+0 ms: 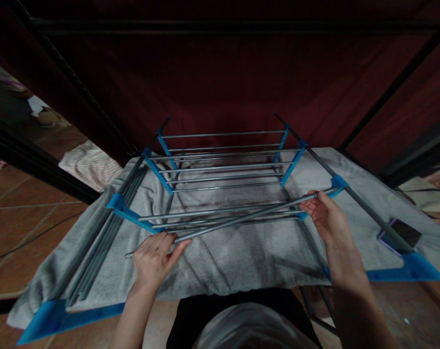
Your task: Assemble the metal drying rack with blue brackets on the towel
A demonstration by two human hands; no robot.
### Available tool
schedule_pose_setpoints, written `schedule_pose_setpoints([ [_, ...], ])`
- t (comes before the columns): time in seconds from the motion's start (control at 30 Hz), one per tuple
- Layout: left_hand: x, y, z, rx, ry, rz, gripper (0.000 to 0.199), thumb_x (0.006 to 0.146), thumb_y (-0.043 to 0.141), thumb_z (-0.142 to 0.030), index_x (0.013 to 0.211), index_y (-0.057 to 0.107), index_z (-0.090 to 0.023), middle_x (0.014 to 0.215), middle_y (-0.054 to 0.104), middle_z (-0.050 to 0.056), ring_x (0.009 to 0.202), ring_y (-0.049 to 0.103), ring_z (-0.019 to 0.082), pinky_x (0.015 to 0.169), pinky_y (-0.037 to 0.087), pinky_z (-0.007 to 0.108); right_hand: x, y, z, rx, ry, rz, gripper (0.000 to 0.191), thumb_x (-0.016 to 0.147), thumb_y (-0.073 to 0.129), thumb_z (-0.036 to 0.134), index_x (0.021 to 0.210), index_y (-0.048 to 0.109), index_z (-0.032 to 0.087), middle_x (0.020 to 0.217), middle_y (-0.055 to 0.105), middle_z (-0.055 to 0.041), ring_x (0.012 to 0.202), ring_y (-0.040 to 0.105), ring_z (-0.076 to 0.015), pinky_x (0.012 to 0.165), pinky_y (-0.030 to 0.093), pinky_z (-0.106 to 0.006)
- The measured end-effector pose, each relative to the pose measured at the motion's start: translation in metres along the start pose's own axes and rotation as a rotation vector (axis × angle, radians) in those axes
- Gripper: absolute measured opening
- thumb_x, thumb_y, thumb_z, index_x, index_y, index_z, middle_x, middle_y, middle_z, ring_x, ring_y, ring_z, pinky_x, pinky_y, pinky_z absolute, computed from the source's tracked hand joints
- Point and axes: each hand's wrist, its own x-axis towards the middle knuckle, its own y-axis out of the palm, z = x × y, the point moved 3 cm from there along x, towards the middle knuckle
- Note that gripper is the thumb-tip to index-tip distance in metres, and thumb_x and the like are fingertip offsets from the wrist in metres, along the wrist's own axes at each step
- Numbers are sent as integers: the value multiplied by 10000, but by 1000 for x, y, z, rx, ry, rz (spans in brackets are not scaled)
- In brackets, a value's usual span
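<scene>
A thin grey metal rod [237,219] slants across a rack of grey tubes with blue plastic joints [123,208]. Near the rod's lower left end, my left hand [154,257] is closed round it, and the tip sticks out beyond the fingers. My right hand [323,215] holds the rod close to its upper right end, beside a blue joint [338,183] on the right side tube. Under the slanting rod, several rods run across between the lower blue brackets. Farther back, more crossbars [223,167] join the two sides.
The rack rests on a grey blanket [220,261]. Several loose tubes [108,237] lie at the left. A phone [399,236] lies under the right side tube. Dark red panels [220,77] rise behind, and striped cloth [90,165] lies at the left.
</scene>
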Motion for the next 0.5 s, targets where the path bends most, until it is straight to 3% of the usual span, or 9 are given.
schedule_pose_setpoints([
  [0.17, 10, 4, -1, -30, 12, 13, 191, 916, 633, -382, 856, 618, -201, 695, 641, 8, 675, 617, 184, 646, 425, 309, -9, -13, -3, -161, -99, -123, 240, 737, 791, 396, 813, 680, 198, 839, 704, -40, 689, 662, -142, 680, 580, -254],
  [0.27, 17, 4, -2, -42, 21, 8, 189, 919, 625, -377, 876, 616, -192, 704, 639, 16, 677, 613, 188, 646, 425, 309, -11, -34, -6, -195, -243, -280, 151, 733, 755, 297, 829, 660, 227, 843, 668, 10, 723, 634, -116, 702, 559, -231],
  [0.4, 23, 3, 1, -16, 18, 19, 198, 926, 609, -389, 877, 592, -198, 726, 635, 25, 694, 606, 205, 654, 424, 320, -10, -61, -3, -328, -474, -582, 239, 705, 725, 223, 923, 644, 276, 1026, 644, 34, 998, 606, -146, 872, 519, -257],
  [0.5, 26, 3, 4, 9, 17, 32, 196, 935, 590, -399, 909, 594, -205, 750, 637, 30, 709, 610, 214, 665, 424, 326, -4, -62, 1, -389, -460, -579, 300, 689, 730, 228, 977, 663, 284, 1113, 648, 23, 1128, 569, -184, 974, 476, -296],
])
